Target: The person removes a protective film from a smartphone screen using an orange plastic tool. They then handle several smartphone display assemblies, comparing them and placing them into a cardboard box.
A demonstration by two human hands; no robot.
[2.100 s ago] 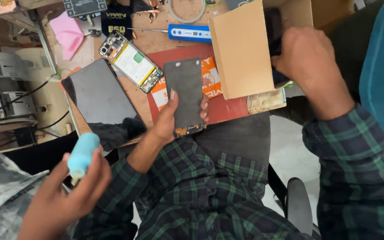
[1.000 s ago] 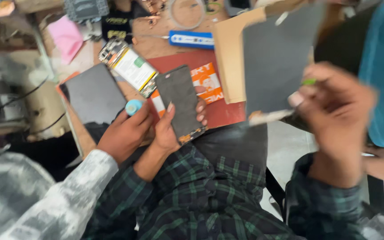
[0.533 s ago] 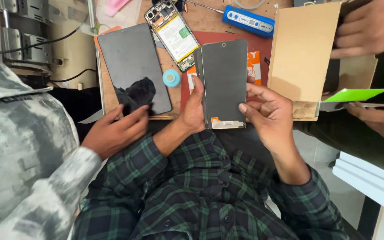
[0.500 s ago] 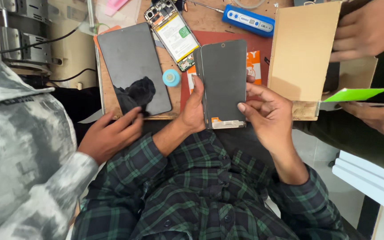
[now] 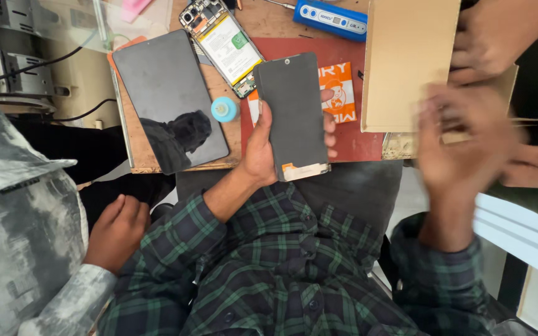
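Observation:
My left hand (image 5: 258, 154) grips a dark phone display panel (image 5: 294, 115) by its lower left edge and holds it upright over the red work mat (image 5: 350, 134). The panel has a small hole near its top and a pale strip at its bottom. Out to the right, beside the brown cardboard box (image 5: 409, 62), my right hand (image 5: 462, 140) is blurred by motion. Its fingers are spread and nothing shows in it.
A dark tablet (image 5: 169, 99), an opened phone with its battery exposed (image 5: 222, 43), a light blue bottle cap (image 5: 224, 110), an orange card (image 5: 339, 87) and a blue device (image 5: 334, 17) lie on the wooden bench. One co-worker's hand (image 5: 116, 230) rests at lower left; another's hand (image 5: 493, 37) holds the box.
My right hand has let go of the panel and swung out to the right. The co-worker's hand on the left has drawn back from the tablet, down towards the lap.

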